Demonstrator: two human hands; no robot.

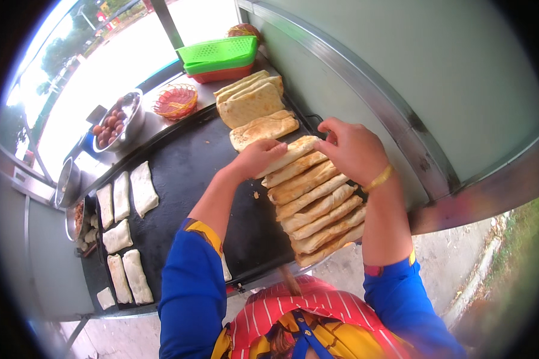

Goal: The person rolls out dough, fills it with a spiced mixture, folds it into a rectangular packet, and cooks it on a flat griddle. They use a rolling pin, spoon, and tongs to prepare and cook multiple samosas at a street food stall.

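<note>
A folded browned flatbread (292, 155) lies at the far end of a row of similar folded flatbreads (319, 206) on the right side of a black griddle (197, 179). My left hand (261, 158) grips its left part, with the thumb on top and the other fingers partly hidden. At its right end is my right hand (357, 150), the thumb touching the bread and the index finger curled above with a gap between them. Whether that hand pinches the bread is unclear. Just beyond lies a wider browned flatbread (265, 129), with several more leaning together (251, 101) behind it.
Several pale uncooked dough pieces (143, 188) lie on the griddle's left side. Past its far rim stand a bowl of eggs (137, 121), a red woven basket (176, 102) and stacked green plastic baskets (220, 54). A metal bowl of filling (77, 220) sits at left. A panel wall (323, 89) bounds the right.
</note>
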